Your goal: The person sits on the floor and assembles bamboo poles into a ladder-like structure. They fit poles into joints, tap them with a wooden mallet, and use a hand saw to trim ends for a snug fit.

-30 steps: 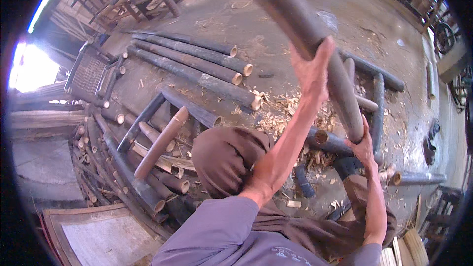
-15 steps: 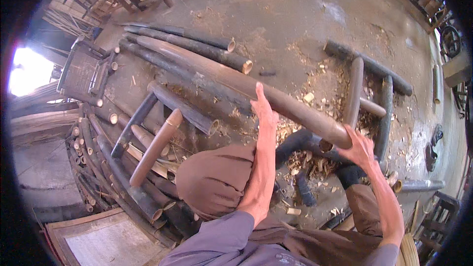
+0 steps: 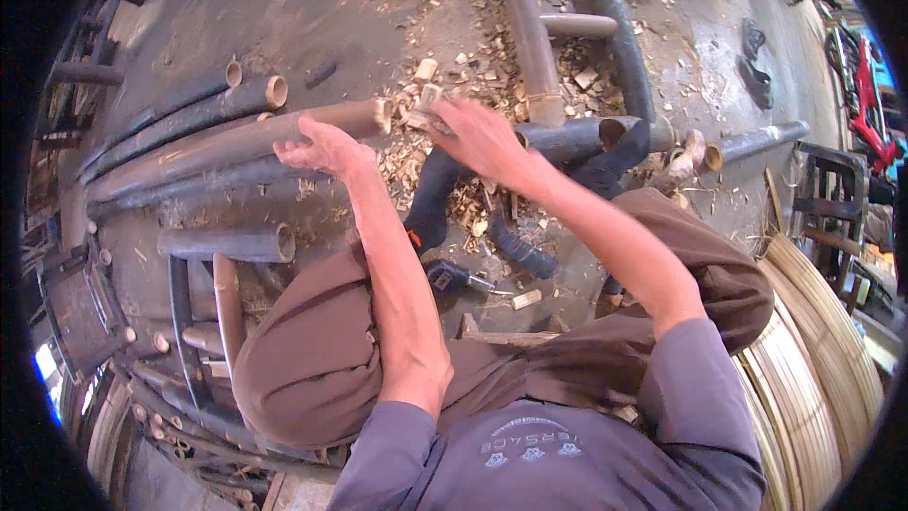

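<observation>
A long brown bamboo pole (image 3: pixel 218 144) slants across the left, its cut end beside my right hand. My left hand (image 3: pixel 331 149) holds it from the near side, thumb along the top and fingers partly under it. My right hand (image 3: pixel 480 140) is just past the cut end, slightly blurred, with bent fingers around what looks like a small pale block (image 3: pixel 427 100). Beyond the right hand lies a bamboo frame of joined poles (image 3: pixel 526 33). My feet in dark footwear (image 3: pixel 437 197) rest among the chips. Below the hands lies a black power drill (image 3: pixel 452 277).
Pale wood chips (image 3: pixel 478 52) cover the floor around the frame. Several dark poles (image 3: pixel 189 104) lie at the left, near another frame (image 3: pixel 227 241). A dark cylindrical piece (image 3: pixel 523 251) lies by my feet. Sandals (image 3: pixel 754 66) and bundled bamboo strips (image 3: pixel 813 350) are at the right.
My view has swung to the right. My right hand has let go of the pole's end and now holds what looks like a small block. My left hand stays on the pole.
</observation>
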Demonstrator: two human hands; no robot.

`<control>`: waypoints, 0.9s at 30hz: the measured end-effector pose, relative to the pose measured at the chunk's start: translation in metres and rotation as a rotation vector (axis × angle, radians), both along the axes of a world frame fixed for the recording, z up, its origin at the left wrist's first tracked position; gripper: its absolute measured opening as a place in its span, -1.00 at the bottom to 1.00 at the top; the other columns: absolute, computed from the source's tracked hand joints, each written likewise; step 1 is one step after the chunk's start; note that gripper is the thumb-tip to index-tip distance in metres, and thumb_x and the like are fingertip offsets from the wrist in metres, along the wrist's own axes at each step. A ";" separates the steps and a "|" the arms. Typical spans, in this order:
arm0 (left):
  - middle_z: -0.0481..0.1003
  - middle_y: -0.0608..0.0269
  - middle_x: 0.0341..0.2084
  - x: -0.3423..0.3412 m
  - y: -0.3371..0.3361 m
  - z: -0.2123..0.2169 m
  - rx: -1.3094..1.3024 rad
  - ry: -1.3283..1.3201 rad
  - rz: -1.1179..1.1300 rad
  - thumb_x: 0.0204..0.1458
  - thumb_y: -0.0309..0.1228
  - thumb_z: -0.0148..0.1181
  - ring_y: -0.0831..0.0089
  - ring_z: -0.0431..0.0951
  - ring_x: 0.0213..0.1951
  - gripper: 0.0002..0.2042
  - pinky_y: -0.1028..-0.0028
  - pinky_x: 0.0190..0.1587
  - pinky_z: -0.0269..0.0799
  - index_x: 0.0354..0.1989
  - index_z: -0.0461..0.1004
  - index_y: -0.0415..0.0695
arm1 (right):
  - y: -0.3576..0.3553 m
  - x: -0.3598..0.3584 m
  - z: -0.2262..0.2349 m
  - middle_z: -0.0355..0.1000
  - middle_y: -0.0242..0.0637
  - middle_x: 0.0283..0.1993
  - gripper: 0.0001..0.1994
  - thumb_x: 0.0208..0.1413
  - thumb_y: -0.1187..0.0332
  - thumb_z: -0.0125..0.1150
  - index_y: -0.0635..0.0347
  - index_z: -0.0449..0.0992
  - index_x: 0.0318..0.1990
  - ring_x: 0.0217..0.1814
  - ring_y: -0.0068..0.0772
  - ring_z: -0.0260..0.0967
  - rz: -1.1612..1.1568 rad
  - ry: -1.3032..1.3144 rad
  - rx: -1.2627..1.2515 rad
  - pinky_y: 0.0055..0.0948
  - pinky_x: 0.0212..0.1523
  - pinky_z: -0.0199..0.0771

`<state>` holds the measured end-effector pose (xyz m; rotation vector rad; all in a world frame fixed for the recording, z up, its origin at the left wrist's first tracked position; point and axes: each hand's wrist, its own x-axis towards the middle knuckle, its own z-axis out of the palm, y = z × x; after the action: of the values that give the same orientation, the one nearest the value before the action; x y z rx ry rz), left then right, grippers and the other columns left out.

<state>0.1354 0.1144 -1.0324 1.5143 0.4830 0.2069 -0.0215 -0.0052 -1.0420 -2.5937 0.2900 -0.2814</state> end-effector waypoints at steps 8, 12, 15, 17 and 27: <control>0.31 0.08 0.05 -0.074 -0.068 0.023 -0.231 -0.057 -0.459 0.08 -0.47 0.08 0.30 0.32 0.07 -0.49 0.32 0.13 0.25 0.23 0.16 -0.25 | 0.091 -0.247 -0.073 0.27 0.20 0.13 -0.03 -0.03 0.07 0.38 0.09 -0.12 0.44 0.03 0.29 0.39 -0.179 0.685 0.161 0.01 -0.01 0.48; 0.45 0.21 -0.19 -0.096 -0.079 0.027 -0.192 -0.066 -0.761 0.10 -0.47 0.08 0.41 0.45 -0.14 -0.67 0.41 -0.04 0.37 0.05 0.36 -0.23 | 0.079 -0.237 -0.051 0.30 0.33 0.10 -0.08 0.09 0.19 0.24 0.08 -0.25 0.49 -0.01 0.34 0.41 -0.152 0.698 0.370 0.01 0.13 0.38; 0.53 0.16 -0.36 -0.117 -0.078 0.033 -0.072 0.055 -0.958 0.18 -0.29 0.03 0.37 0.51 -0.28 -0.72 0.37 -0.12 0.42 -0.15 0.50 -0.28 | 0.070 -0.226 -0.003 0.29 0.33 0.15 -0.13 0.13 0.24 0.17 0.09 -0.23 0.49 0.04 0.29 0.41 -0.452 0.344 0.704 -0.07 0.15 0.36; 0.57 0.06 -0.34 -0.128 -0.075 0.010 0.148 0.095 -1.115 0.23 -0.11 -0.03 0.27 0.54 -0.26 -0.57 0.29 -0.10 0.42 -0.17 0.52 -0.31 | 0.066 -0.217 0.019 0.41 0.11 0.09 -0.16 0.16 0.29 0.13 0.10 -0.25 0.50 0.04 -0.08 0.44 -0.558 0.081 0.625 -0.26 0.09 0.37; 0.47 -0.44 -0.07 -0.211 -0.059 0.007 0.706 0.316 -1.832 -0.01 0.39 -0.05 -0.22 0.50 0.04 -0.06 0.04 0.10 0.39 -0.01 0.46 -0.48 | 0.081 -0.157 -0.026 0.18 -0.30 0.32 -0.10 0.12 0.12 0.34 -0.11 -0.14 0.50 0.23 -0.44 0.25 -0.820 -0.473 1.486 -0.43 0.16 0.33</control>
<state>-0.0753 0.0554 -1.0258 2.0922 -0.9431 -1.4183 -0.1785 0.0756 -1.0677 -0.8288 0.9228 -0.6209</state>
